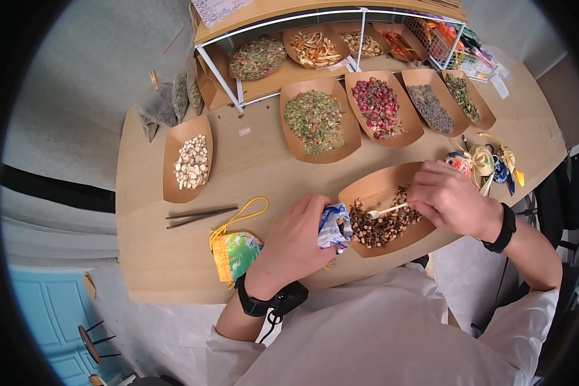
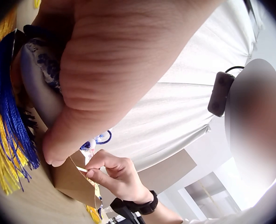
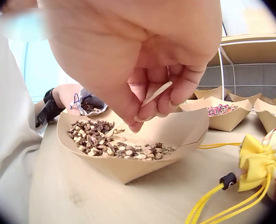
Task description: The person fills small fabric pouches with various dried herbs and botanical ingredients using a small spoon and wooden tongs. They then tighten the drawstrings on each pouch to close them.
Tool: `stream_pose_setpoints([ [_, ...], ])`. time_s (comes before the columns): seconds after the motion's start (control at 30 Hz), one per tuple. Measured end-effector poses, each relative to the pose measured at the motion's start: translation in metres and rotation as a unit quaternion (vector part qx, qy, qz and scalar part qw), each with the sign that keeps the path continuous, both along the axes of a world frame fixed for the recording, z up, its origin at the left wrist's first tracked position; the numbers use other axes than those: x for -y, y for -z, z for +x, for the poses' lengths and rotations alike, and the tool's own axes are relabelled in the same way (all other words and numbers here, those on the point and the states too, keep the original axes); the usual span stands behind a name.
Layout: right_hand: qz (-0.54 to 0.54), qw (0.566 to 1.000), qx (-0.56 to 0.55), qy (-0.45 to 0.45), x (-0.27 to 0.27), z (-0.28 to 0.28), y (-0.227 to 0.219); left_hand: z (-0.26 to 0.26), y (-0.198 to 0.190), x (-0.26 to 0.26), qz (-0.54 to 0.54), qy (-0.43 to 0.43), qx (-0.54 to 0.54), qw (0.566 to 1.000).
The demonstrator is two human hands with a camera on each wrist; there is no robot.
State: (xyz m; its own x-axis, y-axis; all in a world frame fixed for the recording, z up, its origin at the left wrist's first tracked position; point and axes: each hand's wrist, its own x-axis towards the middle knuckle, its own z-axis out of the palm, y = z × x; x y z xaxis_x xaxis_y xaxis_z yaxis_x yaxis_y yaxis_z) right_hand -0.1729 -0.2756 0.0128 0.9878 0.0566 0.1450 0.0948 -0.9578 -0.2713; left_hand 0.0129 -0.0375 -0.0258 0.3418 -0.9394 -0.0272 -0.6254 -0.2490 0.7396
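My left hand [image 1: 291, 241] holds a small blue-and-white drawstring pouch [image 1: 331, 228], its mouth open beside the rim of a brown paper tray [image 1: 374, 185]. In the right wrist view, dark bits show inside the pouch [image 3: 92, 103]. Blue tassel threads [image 2: 6, 77] hang near the left hand in the left wrist view. Over the tray, my right hand [image 1: 453, 199] pinches a small pale spoon [image 1: 392, 209] by its handle between thumb and fingers. The spoon's bowl lies down at the chopped brown dried pieces [image 1: 383, 233] in the tray.
Dark tweezers [image 1: 201, 217] and a yellow-green pouch [image 1: 238, 253] lie left. A tray of white slices [image 1: 192, 162] stands beyond them. Trays of green mix [image 1: 314, 122], rosebuds [image 1: 374, 106] and grey herb [image 1: 431, 108] line up before a white-framed shelf [image 1: 238, 96]. Finished-looking pouches [image 1: 482, 161] lie right.
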Motion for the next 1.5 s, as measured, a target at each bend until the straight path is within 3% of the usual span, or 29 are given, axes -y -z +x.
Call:
stream_pose_setpoints([
  [0.37,0.186,0.98,-0.059,0.038,0.001,0.004,-0.008,0.0,0.0,0.0,-0.002,-0.003,-0.002,1.0],
  [0.6,0.173,0.985,0.005,0.023,-0.019,0.017,-0.019,0.0,0.002,0.0,-0.001,0.0,-0.003,1.0],
  [0.97,-0.039,0.998,0.038,0.029,0.002,0.008,-0.001,0.001,0.001,0.0,-0.005,0.001,0.004,1.0],
  [1.5,0.139,0.989,-0.05,0.015,-0.003,0.003,-0.004,0.0,0.001,0.0,0.0,0.0,0.005,1.0],
])
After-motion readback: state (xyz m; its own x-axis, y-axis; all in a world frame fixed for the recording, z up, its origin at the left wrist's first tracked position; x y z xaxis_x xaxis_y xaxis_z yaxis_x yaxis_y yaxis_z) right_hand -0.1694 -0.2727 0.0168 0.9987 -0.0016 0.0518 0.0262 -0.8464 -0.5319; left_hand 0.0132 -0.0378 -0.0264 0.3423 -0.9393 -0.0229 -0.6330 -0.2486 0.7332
